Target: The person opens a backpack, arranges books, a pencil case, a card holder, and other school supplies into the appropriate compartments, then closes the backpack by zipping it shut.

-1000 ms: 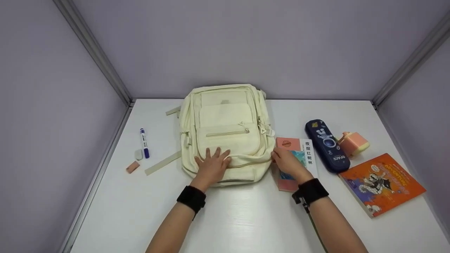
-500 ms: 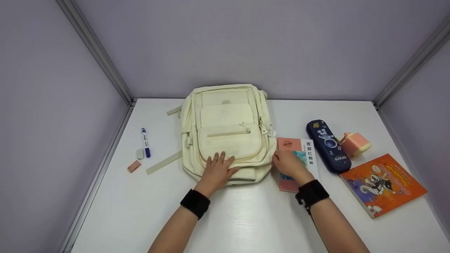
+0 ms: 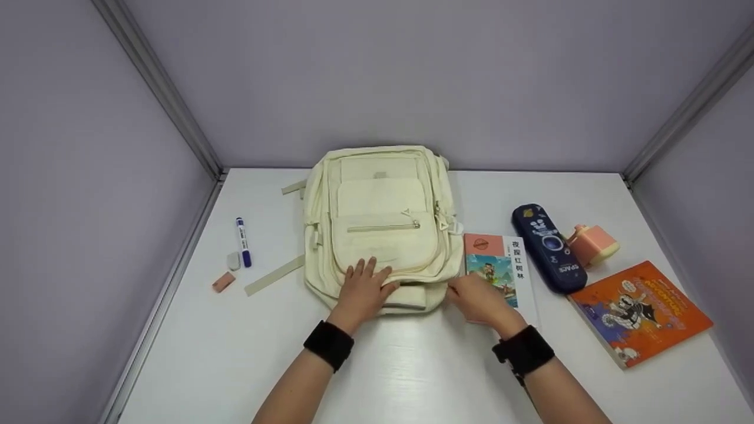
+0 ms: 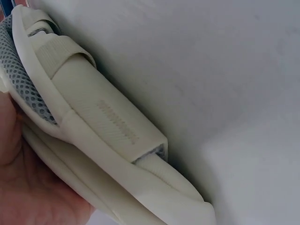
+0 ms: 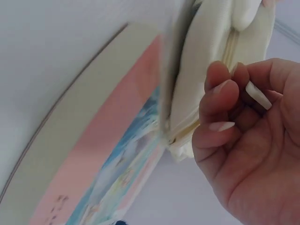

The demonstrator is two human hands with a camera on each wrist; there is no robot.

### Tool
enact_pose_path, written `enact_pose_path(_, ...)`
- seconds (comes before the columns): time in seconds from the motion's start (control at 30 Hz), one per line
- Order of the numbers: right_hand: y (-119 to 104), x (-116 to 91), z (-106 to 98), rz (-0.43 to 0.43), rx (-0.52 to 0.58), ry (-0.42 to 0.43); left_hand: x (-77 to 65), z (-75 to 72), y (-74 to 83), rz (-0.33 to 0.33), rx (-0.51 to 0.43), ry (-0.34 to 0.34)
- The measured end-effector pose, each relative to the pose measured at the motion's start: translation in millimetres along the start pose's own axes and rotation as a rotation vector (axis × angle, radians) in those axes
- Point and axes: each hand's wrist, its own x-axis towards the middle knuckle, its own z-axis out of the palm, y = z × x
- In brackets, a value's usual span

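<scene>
A cream backpack (image 3: 380,235) lies front side up on the white table. My left hand (image 3: 362,294) rests on its lower front, fingers spread and fairly straight. Part of that hand (image 4: 33,187) shows in the left wrist view beside a padded strap (image 4: 103,108). At the bag's lower right corner is my right hand (image 3: 477,297). In the right wrist view its thumb and fingers are curled together on a cream zipper pull (image 5: 258,95), next to the zipper (image 5: 229,49). A pink-and-white book (image 3: 498,265) lies just right of the bag, partly behind the right hand.
Right of the book lie a dark blue pencil case (image 3: 549,248), a pink and yellow boxy object (image 3: 594,244) and an orange book (image 3: 641,313). On the left are a blue-and-white marker (image 3: 243,242), a small whitish piece (image 3: 234,261) and a pink eraser-like block (image 3: 223,282).
My right hand has moved toward me and slightly left around the bag's lower right corner. Slightly right and nearer to me, my left hand has slid down the bag's front.
</scene>
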Motion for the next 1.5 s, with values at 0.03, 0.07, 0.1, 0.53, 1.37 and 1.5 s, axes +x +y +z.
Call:
enact_pose_path(0.03,-5,-1,1,-0.011,0.001,0.005,-0.6,0.4,0.1,-0.002,-0.002,0.002)
enact_pose_path(0.07,-9,-2,2,-0.025,0.002,0.01,-0.7,1.1,0.0,-0.005,-0.001,0.001)
enact_pose_path(0.1,-13,-2,4,-0.035,0.002,0.015,-1.1,1.5,0.2,-0.009,-0.004,0.004)
enact_pose_path(0.53,-50,0,20,-0.125,0.005,0.039,-0.5,2.8,1.2,-0.016,0.054,0.032)
enact_pose_path(1.37,-51,-24,28,-0.059,-0.095,0.232,-0.7,5.6,79.9,-0.109,-0.824,-0.079)
enact_pose_path(1.5,-47,-24,17,-0.112,-0.017,0.151,-1.2,8.8,79.7,-0.11,-0.817,-0.081)
